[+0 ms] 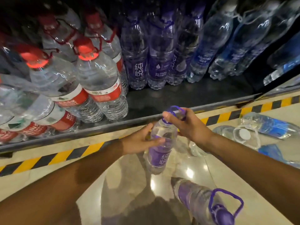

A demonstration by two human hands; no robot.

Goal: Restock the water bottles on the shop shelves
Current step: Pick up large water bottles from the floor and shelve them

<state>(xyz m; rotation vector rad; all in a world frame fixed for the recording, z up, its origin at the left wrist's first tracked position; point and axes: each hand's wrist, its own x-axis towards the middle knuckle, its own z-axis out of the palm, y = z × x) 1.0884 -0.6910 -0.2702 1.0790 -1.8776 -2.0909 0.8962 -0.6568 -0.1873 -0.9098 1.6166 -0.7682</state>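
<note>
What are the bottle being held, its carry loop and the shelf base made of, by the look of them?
Purple-label bottle: clear thin plastic, glossy; the floor shows through it, and its wall is ribbed.
Purple carry loop: probably flexible moulded plastic, a thin opaque band.
Shelf base: dark sheet, likely painted metal, with a dull sheen and a folded front lip; the frame cannot confirm it.

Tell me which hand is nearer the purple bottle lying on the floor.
Right. The right hand, gripping the held bottle's cap, is above the lying purple bottle; the left hand is farther left.
</note>
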